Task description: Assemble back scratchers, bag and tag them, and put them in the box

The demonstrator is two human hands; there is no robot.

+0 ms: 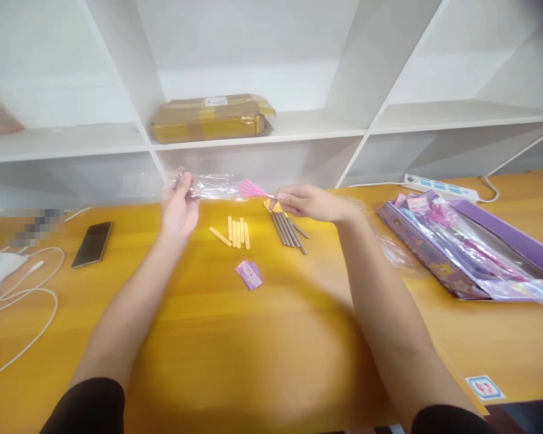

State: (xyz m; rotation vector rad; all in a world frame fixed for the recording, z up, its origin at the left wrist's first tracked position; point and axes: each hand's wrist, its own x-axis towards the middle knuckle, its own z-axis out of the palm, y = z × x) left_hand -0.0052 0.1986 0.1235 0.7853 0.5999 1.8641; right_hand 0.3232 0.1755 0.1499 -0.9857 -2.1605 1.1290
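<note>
My left hand (180,205) is closed on the end of a clear plastic bag (212,185), held up above the back of the table. In my right hand (305,202) is a pink fan-headed tool (252,188) with a thin metal shaft. Its pink head points left and meets the bag's right end; whether it is inside I cannot tell. Just below my right hand lie several grey metal rods (286,230) with yellow heads (274,207), partly hidden by the fingers. Several short yellow sticks (238,232) rest between my hands. Nearer me is a small stack of purple cards (248,275).
A purple box (428,259) holding bagged pink items stands at right, beside loose clear wrappers (396,250). A power strip (441,187) lies behind it. At left are a phone (92,243) and white cables (49,295). A taped parcel (208,117) sits on the white shelf.
</note>
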